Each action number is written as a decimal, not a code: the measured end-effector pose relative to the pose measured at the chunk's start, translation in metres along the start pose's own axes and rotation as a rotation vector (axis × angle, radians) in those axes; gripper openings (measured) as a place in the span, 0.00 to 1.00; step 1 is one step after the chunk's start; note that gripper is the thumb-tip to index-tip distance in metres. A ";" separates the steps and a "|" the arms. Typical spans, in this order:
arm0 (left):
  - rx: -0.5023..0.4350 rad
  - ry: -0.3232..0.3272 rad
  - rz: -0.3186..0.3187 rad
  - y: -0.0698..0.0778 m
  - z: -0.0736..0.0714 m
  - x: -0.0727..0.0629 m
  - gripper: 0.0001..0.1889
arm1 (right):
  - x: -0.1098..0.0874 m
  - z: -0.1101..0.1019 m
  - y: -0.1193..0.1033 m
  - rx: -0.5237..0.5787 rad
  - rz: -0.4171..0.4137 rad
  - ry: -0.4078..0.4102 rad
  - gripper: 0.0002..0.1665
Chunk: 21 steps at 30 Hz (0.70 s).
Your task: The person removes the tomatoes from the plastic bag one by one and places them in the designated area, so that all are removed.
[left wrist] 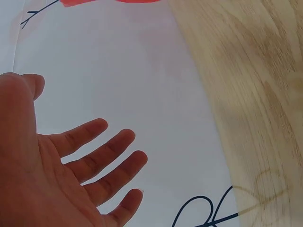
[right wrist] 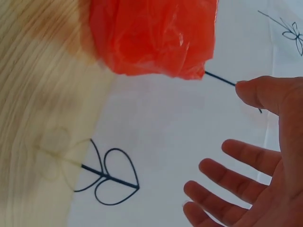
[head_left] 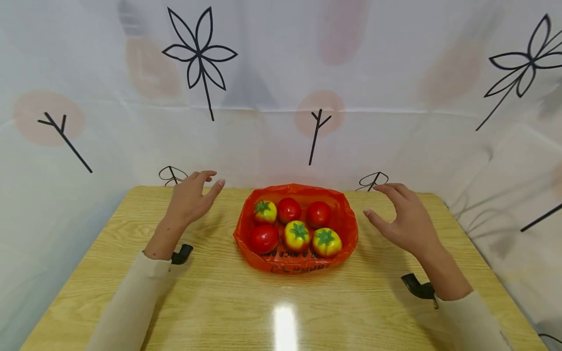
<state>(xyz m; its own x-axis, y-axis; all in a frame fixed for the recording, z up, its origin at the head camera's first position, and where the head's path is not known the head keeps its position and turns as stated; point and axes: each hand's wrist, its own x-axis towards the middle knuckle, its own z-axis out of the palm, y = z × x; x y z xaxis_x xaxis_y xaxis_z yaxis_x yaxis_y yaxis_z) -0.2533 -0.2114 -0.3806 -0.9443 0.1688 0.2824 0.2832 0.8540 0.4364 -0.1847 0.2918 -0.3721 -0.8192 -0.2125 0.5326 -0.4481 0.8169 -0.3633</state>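
A red plastic bag (head_left: 295, 266) stands wide-mouthed at the far middle of the table, its rim spread around several toy fruits. Some are plain red, such as the round one (head_left: 264, 239) at the near left; others are yellow-red with green leafy tops, like the tomato-shaped one (head_left: 297, 235) in the middle. To the left of the bag hovers my left hand (head_left: 190, 200), fingers loosely spread, holding nothing. My right hand (head_left: 405, 219) is held off the bag's right side, thumb apart from the fingers and nothing in it. The right wrist view shows the bag's side (right wrist: 154, 38) beyond the thumb.
The wooden table (head_left: 219, 307) reaches back to a white cloth (head_left: 263, 146) printed with black plant outlines and pale blotches. Dark curved wrist mounts (head_left: 182, 254) show at both forearms. A dark cable (head_left: 550, 337) lies at the lower right, off the table.
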 end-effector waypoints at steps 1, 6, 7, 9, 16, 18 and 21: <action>-0.002 -0.003 0.003 0.001 0.000 0.000 0.35 | 0.000 0.000 -0.002 0.001 -0.009 -0.003 0.34; -0.013 -0.028 0.003 0.007 0.001 -0.001 0.37 | -0.001 0.001 -0.015 0.007 -0.045 -0.022 0.34; -0.018 -0.033 0.003 0.009 0.001 -0.001 0.37 | -0.001 0.002 -0.017 0.006 -0.052 -0.025 0.33; -0.025 -0.048 -0.002 0.012 0.000 -0.002 0.37 | -0.001 0.002 -0.022 0.002 -0.067 -0.030 0.32; -0.030 -0.080 -0.002 0.021 0.005 -0.002 0.37 | -0.003 0.009 -0.037 -0.004 -0.092 -0.060 0.29; -0.035 -0.089 0.002 0.024 0.006 -0.002 0.38 | -0.003 0.012 -0.041 -0.004 -0.110 -0.070 0.29; -0.046 -0.106 0.008 0.029 0.007 -0.002 0.38 | -0.003 0.015 -0.047 -0.002 -0.129 -0.093 0.28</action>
<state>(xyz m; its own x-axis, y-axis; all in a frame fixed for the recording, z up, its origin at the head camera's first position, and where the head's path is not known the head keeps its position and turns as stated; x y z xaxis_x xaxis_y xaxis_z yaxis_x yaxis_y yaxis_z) -0.2441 -0.1836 -0.3750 -0.9538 0.2287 0.1947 0.2957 0.8293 0.4741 -0.1670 0.2460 -0.3685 -0.7848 -0.3644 0.5013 -0.5509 0.7807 -0.2949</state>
